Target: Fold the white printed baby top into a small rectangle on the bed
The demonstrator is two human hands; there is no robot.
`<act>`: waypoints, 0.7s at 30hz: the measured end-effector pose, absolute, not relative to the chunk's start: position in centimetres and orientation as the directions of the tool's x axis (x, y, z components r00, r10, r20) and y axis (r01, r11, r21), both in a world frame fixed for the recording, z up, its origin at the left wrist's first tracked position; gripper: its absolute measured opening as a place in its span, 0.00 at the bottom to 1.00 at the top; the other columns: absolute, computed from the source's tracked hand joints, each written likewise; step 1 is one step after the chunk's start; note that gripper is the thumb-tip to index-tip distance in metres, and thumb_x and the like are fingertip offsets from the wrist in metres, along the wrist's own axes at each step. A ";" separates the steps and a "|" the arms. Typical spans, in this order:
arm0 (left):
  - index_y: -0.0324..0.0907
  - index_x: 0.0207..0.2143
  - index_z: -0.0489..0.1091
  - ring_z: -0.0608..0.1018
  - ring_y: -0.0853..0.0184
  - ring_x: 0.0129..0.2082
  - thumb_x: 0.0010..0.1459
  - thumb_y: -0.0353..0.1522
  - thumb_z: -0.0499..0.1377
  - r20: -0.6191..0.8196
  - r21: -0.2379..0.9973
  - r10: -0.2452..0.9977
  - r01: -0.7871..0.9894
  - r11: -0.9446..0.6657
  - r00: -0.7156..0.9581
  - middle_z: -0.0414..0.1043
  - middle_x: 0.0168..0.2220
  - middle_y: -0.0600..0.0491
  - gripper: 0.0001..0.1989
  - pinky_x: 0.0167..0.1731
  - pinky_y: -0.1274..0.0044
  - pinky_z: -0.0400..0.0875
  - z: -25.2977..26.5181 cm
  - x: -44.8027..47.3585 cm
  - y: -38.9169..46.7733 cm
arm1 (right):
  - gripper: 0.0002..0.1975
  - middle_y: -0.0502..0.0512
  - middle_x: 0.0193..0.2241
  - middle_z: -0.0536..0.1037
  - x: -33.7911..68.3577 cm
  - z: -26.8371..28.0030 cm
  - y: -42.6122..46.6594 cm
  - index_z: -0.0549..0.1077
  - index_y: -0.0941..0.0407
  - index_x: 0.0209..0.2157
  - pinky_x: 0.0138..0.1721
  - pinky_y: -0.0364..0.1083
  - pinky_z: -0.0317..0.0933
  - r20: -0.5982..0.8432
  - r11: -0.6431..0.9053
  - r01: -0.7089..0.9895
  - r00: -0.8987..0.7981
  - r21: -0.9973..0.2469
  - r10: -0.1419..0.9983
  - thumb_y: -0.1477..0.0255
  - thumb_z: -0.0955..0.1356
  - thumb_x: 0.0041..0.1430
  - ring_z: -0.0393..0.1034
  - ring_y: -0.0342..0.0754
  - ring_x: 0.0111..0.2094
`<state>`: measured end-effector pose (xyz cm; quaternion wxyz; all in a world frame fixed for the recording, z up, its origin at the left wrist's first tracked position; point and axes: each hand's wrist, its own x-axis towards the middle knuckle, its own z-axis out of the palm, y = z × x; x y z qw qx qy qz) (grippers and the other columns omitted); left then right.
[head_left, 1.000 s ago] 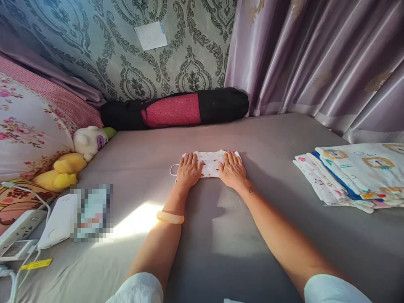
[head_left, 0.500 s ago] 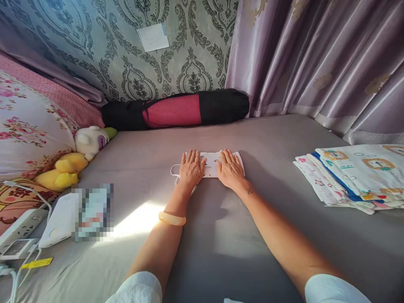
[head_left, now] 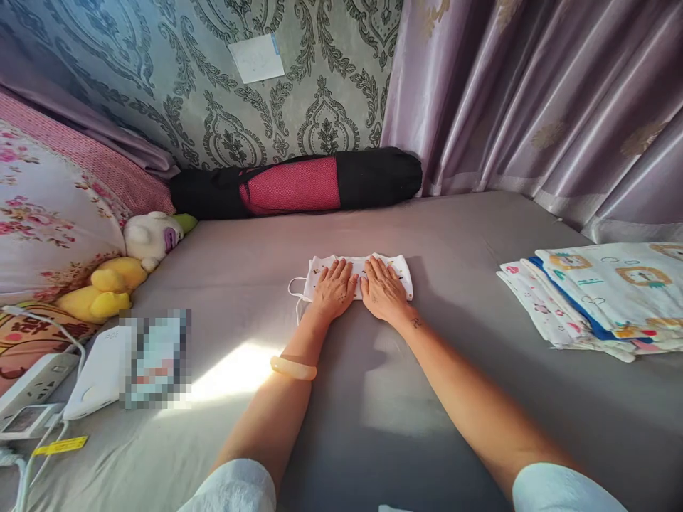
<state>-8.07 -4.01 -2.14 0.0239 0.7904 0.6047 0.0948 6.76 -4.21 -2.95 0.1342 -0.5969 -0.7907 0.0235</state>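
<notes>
Grey sheet point(head_left: 453, 427) near. Farther on, left hand point(head_left: 336, 293) and right hand point(head_left: 385, 291) lie flat, palms down, pinching nothing, on folded white printed cloth point(head_left: 404, 274); white cord point(head_left: 291, 286) loops out left. From here, cloth looks light, soft, limp; short left and right edges seem best holds. Far: black-and-pink roll bag point(head_left: 292, 186).

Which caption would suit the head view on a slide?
Left hand and right hand lying flat on white printed cloth over a grey bedsheet.
</notes>
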 end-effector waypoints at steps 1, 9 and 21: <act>0.39 0.66 0.59 0.59 0.58 0.69 0.72 0.40 0.39 0.125 0.151 0.959 0.951 -0.271 0.253 0.57 0.68 0.45 0.27 0.67 0.62 0.52 -2.1 -8.1 -4.0 | 0.28 0.66 0.69 0.54 6.7 -2.9 -4.2 0.58 0.69 0.67 0.68 0.56 0.41 0.180 0.284 0.938 -0.250 -0.198 0.951 0.69 0.53 0.71 0.46 0.57 0.69; 0.37 0.65 0.59 0.58 0.62 0.69 0.70 0.32 0.41 0.225 0.172 0.938 0.937 -0.304 0.263 0.60 0.67 0.45 0.25 0.67 0.65 0.52 -1.6 -7.8 -4.1 | 0.28 0.63 0.69 0.54 6.4 -2.1 -4.2 0.58 0.67 0.67 0.69 0.55 0.42 0.232 0.384 0.898 -0.335 -0.213 0.913 0.70 0.52 0.71 0.45 0.55 0.70; 0.39 0.61 0.64 0.64 0.63 0.66 0.68 0.30 0.43 0.171 0.333 0.951 0.893 -0.304 0.259 0.65 0.64 0.46 0.22 0.66 0.67 0.56 -2.0 -8.0 -3.4 | 0.28 0.62 0.67 0.59 6.5 -3.1 -3.9 0.60 0.67 0.66 0.69 0.55 0.44 0.231 0.445 0.871 -0.398 -0.210 0.888 0.71 0.52 0.71 0.47 0.54 0.69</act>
